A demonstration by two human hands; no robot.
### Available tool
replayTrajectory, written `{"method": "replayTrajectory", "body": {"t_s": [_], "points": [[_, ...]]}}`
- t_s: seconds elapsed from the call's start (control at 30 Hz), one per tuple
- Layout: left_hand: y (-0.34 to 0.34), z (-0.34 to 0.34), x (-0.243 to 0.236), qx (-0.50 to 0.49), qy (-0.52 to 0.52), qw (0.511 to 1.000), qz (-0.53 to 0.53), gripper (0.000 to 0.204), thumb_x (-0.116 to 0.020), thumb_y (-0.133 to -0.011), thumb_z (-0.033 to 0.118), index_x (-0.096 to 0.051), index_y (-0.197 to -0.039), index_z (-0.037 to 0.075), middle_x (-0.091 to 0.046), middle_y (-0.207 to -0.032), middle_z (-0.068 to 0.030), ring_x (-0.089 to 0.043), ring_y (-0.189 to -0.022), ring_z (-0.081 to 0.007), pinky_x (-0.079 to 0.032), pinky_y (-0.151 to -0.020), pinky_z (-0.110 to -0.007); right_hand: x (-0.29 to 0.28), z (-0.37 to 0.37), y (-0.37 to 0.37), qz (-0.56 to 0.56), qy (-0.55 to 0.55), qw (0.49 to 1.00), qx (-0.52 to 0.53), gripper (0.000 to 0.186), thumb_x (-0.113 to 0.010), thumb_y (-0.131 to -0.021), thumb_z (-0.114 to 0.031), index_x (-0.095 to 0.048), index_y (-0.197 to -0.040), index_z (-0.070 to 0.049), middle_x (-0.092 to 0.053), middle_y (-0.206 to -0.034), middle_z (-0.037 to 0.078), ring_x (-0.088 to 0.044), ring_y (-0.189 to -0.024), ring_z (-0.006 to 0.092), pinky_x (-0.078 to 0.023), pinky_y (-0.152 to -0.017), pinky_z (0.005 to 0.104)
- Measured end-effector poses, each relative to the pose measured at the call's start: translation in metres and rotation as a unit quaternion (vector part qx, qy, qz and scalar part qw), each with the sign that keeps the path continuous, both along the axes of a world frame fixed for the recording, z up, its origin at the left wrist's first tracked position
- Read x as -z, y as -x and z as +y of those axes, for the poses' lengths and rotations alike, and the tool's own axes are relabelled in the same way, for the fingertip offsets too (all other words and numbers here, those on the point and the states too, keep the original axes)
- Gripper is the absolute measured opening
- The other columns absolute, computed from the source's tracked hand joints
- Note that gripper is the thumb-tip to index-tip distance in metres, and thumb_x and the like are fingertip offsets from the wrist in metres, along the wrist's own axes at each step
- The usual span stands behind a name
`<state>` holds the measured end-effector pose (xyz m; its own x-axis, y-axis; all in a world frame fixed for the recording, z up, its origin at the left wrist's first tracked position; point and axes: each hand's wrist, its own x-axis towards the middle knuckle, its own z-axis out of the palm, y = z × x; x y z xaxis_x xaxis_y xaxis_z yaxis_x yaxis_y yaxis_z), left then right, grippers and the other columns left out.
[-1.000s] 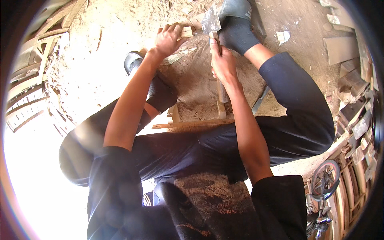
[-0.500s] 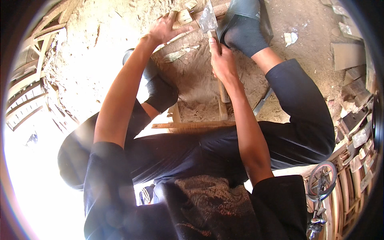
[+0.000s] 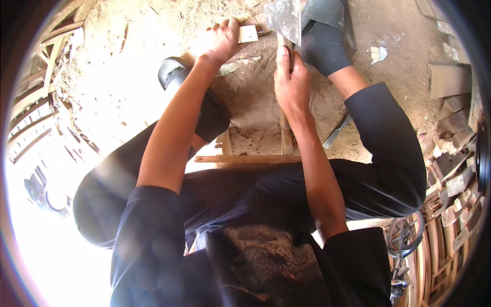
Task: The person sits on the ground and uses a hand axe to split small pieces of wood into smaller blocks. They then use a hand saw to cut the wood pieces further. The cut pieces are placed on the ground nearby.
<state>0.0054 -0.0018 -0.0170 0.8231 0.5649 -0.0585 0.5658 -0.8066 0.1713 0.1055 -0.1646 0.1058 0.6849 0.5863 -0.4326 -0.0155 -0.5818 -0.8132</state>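
With my left hand (image 3: 220,42) I grip a piece of wood at the top middle, fingers bent over it beside a small pale block (image 3: 247,34). The block rests on a longer wooden piece (image 3: 261,24) lying between my feet. My right hand (image 3: 290,77) is closed round the wooden handle of a hatchet-like tool (image 3: 283,21), whose broad, dull metal blade is up to the right of the block, near my dark sandal (image 3: 322,13). The lower handle is partly behind my hand and arm.
A wooden crosspiece (image 3: 240,159) lies below me on the dirt floor (image 3: 128,77). A long dark tool (image 3: 335,133) is by my right leg. Wood scraps (image 3: 450,128) pile at the right, bicycle wheel (image 3: 404,235) at lower right, wooden frames (image 3: 36,102) at left, washed out by glare.
The blade has risen toward the camera and moved right, away from the small block, with my right hand. My left hand has shifted slightly, ending a little higher and further right.
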Motion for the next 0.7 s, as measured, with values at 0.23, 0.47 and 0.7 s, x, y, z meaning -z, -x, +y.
{"method": "replayTrajectory", "body": {"t_s": [0.23, 0.47, 0.7], "points": [[-0.003, 0.001, -0.009, 0.005, 0.058, 0.992, 0.109, 0.064, -0.060, -0.081, 0.062, -0.050, -0.111, 0.007, -0.062, -0.107, -0.0152, -0.064, -0.099, -0.0322, -0.053, -0.080, -0.046, 0.047, -0.017, 0.005, -0.032, 0.094, 0.995, -0.017, 0.045, -0.045, -0.100, -0.039, -0.061, -0.099, 0.002, -0.062, -0.071, 0.018, -0.061, -0.069, 0.0322, -0.047, -0.064, 0.0430], [0.006, 0.006, 0.000, -0.006, 0.035, 0.998, 0.048, 0.059, -0.068, -0.078, 0.056, -0.050, -0.106, 0.008, -0.063, -0.099, -0.0166, -0.065, -0.091, -0.0333, -0.054, -0.076, -0.045, 0.015, -0.005, 0.003, -0.027, 0.068, 0.997, -0.025, 0.044, -0.047, -0.098, -0.039, -0.061, -0.100, 0.002, -0.064, -0.072, 0.021, -0.064, -0.068, 0.0357, -0.049, -0.062, 0.0445], [0.003, 0.006, -0.018, 0.008, 0.087, 0.986, 0.140, 0.072, -0.064, -0.081, 0.057, -0.047, -0.124, 0.001, -0.064, -0.112, -0.0203, -0.065, -0.099, -0.0382, -0.054, -0.081, -0.046, -0.007, -0.008, 0.021, -0.079, 0.090, 0.988, -0.101, 0.039, -0.051, -0.097, -0.036, -0.057, -0.093, 0.002, -0.064, -0.066, 0.020, -0.066, -0.057, 0.0373, -0.051, -0.052, 0.0448]]}}
